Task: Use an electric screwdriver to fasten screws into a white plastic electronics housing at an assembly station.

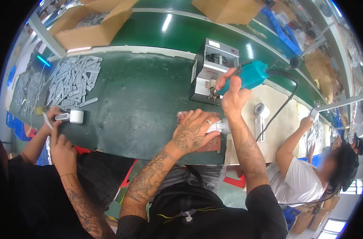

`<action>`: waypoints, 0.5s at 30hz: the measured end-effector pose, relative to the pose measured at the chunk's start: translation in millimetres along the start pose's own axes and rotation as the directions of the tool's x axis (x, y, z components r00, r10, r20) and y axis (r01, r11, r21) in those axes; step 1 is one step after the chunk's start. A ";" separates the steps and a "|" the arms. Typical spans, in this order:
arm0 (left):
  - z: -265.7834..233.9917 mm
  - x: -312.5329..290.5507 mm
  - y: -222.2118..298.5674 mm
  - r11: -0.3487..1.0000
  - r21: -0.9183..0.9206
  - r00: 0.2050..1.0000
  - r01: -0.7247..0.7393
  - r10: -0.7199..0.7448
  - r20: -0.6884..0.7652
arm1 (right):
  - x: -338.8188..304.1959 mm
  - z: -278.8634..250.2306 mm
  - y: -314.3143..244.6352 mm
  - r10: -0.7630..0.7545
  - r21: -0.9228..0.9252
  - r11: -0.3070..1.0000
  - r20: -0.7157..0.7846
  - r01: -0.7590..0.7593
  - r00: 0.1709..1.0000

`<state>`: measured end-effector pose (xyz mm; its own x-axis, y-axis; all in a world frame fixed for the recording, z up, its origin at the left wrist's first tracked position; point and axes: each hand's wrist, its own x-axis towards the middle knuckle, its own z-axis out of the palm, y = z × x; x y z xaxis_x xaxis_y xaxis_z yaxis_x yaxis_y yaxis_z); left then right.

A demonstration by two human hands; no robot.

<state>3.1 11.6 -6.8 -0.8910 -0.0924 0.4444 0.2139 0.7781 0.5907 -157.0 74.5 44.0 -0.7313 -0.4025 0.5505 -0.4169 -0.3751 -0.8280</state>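
In the centre of the frame, a white, rounded plastic part (218, 126) is held down by the left hand (192, 130), whose fingers are spread over it and over a flat, reddish rectangular pad (210, 146) on the dark green tabletop (141, 103). Right of upper centre, a teal, thick-bodied electric screwdriver (251, 75) with a black cord (295, 89) is gripped by the right hand (235, 93); its narrow end is turned toward the front of a grey, box-shaped metal machine (219, 69), and whether the two touch cannot be told. Right of centre, a round-headed white piece with a long grey handle (261, 113) is laid flat. At the left, grey plastic strips (71, 81) are heaped, and a white, cup-headed piece (75, 116) is held by a co-worker (63, 153).
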 end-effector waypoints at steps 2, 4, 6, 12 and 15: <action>-2.1 0.8 2.9 1.000 0.004 1.000 -0.012 0.012 0.000 | -0.2 0.7 -3.6 0.015 0.010 1.000 -0.006 -0.015 1.000; -5.2 -0.4 4.1 0.998 -0.005 0.993 0.065 -0.065 0.103 | -2.5 3.0 -7.2 0.054 0.019 0.998 0.006 -0.054 0.999; -3.1 2.4 -0.4 0.998 0.011 0.994 0.056 -0.057 0.089 | -3.2 0.8 -15.2 0.101 -0.014 0.995 -0.006 -0.101 0.995; -6.9 2.2 3.0 0.997 0.005 0.993 0.080 -0.080 0.088 | -34.0 -23.5 -60.3 0.159 -0.035 0.986 -0.045 -0.161 0.986; -6.5 4.0 1.5 0.997 -0.001 0.994 0.077 -0.077 0.071 | -44.0 -25.8 -62.7 0.218 -0.076 0.973 -0.028 -0.220 0.975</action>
<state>2.5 8.4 0.3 -0.9310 -0.1078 0.3486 0.1448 0.7677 0.6242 -112.6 137.2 68.9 -0.8194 -0.4513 0.3534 -0.2859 -0.2125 -0.9344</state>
